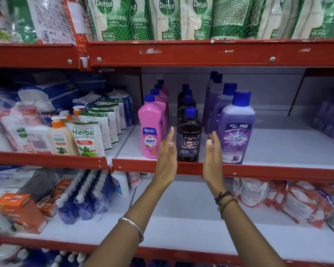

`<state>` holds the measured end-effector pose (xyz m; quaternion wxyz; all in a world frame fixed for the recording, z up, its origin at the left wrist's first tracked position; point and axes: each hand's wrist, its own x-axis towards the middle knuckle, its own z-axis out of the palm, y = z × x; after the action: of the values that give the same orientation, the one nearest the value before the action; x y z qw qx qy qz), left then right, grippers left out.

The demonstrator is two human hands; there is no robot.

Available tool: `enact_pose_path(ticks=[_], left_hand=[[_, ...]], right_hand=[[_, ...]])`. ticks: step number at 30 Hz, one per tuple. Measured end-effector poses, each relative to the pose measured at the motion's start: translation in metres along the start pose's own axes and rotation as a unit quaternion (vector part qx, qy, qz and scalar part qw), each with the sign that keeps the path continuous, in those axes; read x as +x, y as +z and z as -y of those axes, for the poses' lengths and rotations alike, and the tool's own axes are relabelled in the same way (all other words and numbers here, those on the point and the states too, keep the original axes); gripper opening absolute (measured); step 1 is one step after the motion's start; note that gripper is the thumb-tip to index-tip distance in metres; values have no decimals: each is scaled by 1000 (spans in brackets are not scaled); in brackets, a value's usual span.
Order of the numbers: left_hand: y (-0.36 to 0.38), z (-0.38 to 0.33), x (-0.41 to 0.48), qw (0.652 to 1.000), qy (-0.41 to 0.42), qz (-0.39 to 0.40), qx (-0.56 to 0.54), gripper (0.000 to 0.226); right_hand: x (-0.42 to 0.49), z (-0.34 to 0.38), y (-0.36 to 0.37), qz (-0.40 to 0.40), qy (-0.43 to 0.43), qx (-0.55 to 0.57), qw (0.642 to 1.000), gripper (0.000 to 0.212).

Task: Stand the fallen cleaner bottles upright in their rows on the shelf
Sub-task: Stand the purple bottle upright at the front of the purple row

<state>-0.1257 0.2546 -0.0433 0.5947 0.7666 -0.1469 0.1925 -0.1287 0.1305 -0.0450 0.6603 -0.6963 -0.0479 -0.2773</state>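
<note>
Fingers (170, 135) of the left hand (166, 158) and of the right hand (213, 157) are straight and held together, palms facing, empty, either side of the dark Bactin bottle (189, 137); it stands upright at the shelf (278, 151) front between the pink Shakti bottle (150, 130) and purple Bactin bottle (236, 130); rows run back behind them; hand-wash pouches (85, 139) crowd the left; far-right purple goods are blurred.

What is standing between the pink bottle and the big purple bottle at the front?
The dark Bactin bottle, upright between the pink bottle and purple bottle, seen by the head camera.
</note>
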Motion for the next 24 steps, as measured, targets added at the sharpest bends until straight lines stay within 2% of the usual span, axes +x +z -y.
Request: enact_pose_path(ticks=[2, 3, 5, 7, 9, 12, 13, 17, 20, 24], left_hand=[[-11, 4, 0, 990, 27, -126, -50, 72], [-19, 4, 4, 979, 31, -182, -81, 63], [-35, 8, 18, 966, -1, -237, -104, 55], [-43, 10, 33, 971, -51, -215, -92, 55], [-45, 13, 43, 981, -74, -155, -89, 56], [-46, 19, 43, 992, -58, -66, -86, 68], [-89, 35, 49, 994, -44, -40, -94, 79], [-99, 40, 48, 995, -27, -11, -93, 92], [-95, 36, 43, 997, -22, 0, -71, 92], [-96, 36, 36, 999, -23, 4, -33, 84]], right_hand=[[-14, 13, 8, -96, -84, 55, 990, 44], [-18, 19, 14, -113, -126, 77, 983, 43], [-22, 28, 29, -67, -173, 84, 979, 42], [-20, 35, 44, 31, -129, 79, 988, 42], [-9, 28, 57, 114, -55, 57, 990, 46], [9, 9, 71, 159, 39, 23, 986, 49], [3, 13, 116, 157, 50, 21, 986, 49], [4, 8, 125, 147, 70, 43, 986, 44], [4, 7, 119, 124, 59, 34, 990, 39], [-1, 12, 112, 145, 56, 7, 988, 43]])
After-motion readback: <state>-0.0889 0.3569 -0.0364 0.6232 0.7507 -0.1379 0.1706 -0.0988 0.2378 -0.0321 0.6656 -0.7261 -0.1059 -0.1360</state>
